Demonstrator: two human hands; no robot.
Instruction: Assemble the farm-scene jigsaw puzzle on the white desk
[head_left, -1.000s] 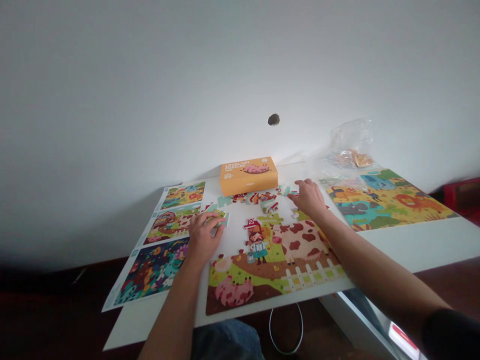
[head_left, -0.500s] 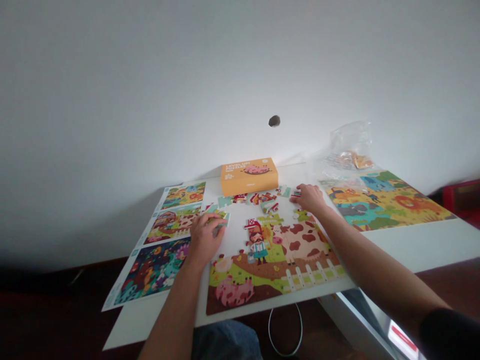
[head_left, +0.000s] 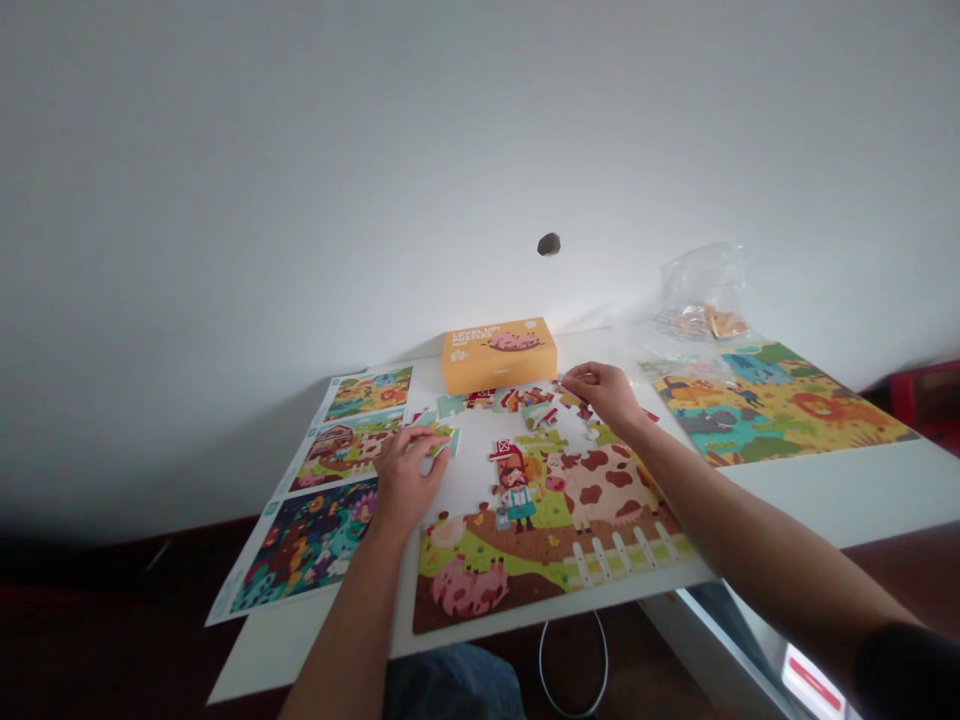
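The left hand (head_left: 409,468) has its fingers bent over a green and pale blue puzzle piece (head_left: 453,440), thumb a little apart from them; I cannot tell whether it grips. The right hand (head_left: 611,394) has thumb and fingers drawn together near the loose pieces (head_left: 540,416) (whether one is pinched there, I cannot tell). Those pieces lie scattered between the hands, with the yellow box (head_left: 499,356) just beyond. Nearer than both hands, the partly built farm puzzle (head_left: 551,530) lies on the bench (head_left: 802,495). A picture sheet (head_left: 322,495) sits left of the left hand.
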